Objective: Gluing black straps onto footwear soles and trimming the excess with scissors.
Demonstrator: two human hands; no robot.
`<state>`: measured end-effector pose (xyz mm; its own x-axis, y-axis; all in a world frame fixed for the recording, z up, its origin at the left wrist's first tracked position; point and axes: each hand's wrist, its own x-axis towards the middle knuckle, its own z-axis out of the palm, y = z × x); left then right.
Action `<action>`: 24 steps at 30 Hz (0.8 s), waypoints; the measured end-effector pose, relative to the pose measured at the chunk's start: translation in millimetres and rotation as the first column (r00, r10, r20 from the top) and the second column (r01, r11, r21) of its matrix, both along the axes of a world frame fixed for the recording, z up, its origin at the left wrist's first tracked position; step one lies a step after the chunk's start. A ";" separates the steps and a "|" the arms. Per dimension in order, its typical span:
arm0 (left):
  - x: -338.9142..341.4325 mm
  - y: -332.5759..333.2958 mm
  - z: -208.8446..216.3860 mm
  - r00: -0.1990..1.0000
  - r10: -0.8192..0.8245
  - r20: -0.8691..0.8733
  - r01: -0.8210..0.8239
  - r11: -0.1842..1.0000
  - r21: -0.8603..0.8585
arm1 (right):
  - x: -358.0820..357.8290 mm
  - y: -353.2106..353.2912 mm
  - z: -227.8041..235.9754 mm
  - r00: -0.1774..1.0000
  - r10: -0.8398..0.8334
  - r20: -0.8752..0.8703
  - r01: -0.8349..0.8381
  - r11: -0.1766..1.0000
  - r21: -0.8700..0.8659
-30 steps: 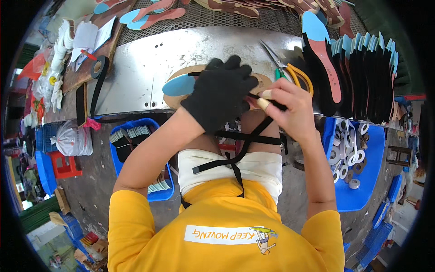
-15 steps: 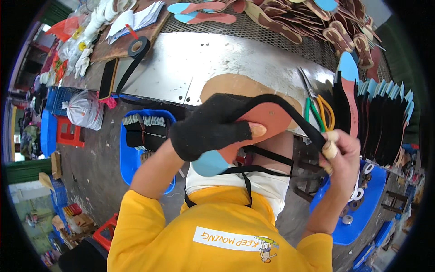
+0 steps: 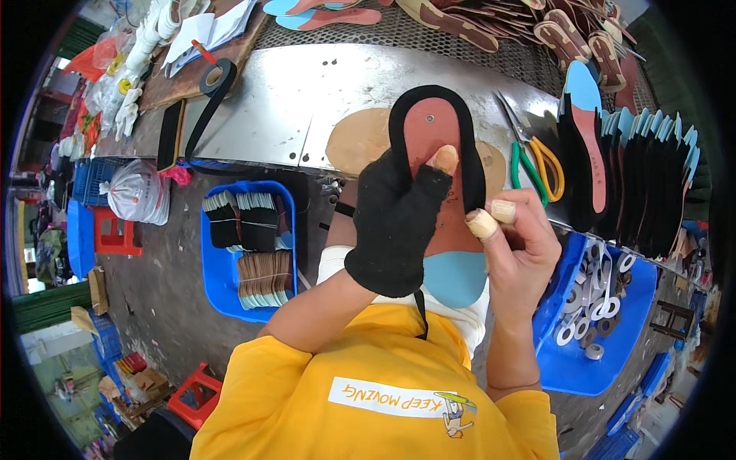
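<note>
My left hand (image 3: 395, 222), in a black glove that leaves the thumb tip bare, holds a shoe insole (image 3: 454, 280) with its thumb pressed on the upper face. The insole is pinkish red with a light blue end, which points toward me. A black strip (image 3: 473, 142) wraps round the far rounded end and runs down the right edge. At that edge, my right hand (image 3: 521, 238) pinches the strip between thumb and finger; pale coverings wrap these fingertips. Beneath the insole's far part, a tan oval board (image 3: 356, 138) lies on the metal bench top (image 3: 307, 77).
Right of the insole lie orange-and-green-handled pliers (image 3: 537, 157), beside a row of black-edged insoles (image 3: 644, 176). A black tape roll (image 3: 217, 77) sits at the left. Blue bins stand below: one with bundled insoles (image 3: 264, 280), one with tape rolls (image 3: 594, 314). Loose insoles (image 3: 475, 23) pile up behind.
The insole has turned so its blue end faces me. My right hand has moved inward from holding the strip out at the right, and the strip now lies along the insole's edge.
</note>
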<state>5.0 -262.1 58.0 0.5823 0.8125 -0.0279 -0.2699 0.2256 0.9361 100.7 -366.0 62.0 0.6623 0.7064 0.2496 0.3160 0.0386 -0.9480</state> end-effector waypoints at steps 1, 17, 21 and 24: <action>1.7 -1.5 -0.5 0.999 0.033 0.006 -0.033 0.999 0.035 | 1.6 0.9 -0.8 0.993 0.011 0.114 -0.011 1.000 -0.006; 5.7 45.6 -1.4 0.987 -0.149 -0.056 0.144 0.986 -0.086 | 25.6 24.7 -8.6 0.976 0.206 0.064 -0.204 0.978 -0.036; -7.8 37.5 -33.9 0.878 -0.477 0.045 0.476 0.879 0.028 | 24.1 32.1 -22.7 0.963 0.241 -0.121 -0.235 0.970 0.059; -16.2 40.5 -32.6 0.881 -0.463 0.097 0.472 0.874 -0.112 | 37.6 22.2 -5.5 0.862 0.393 -0.321 -0.429 0.902 -0.047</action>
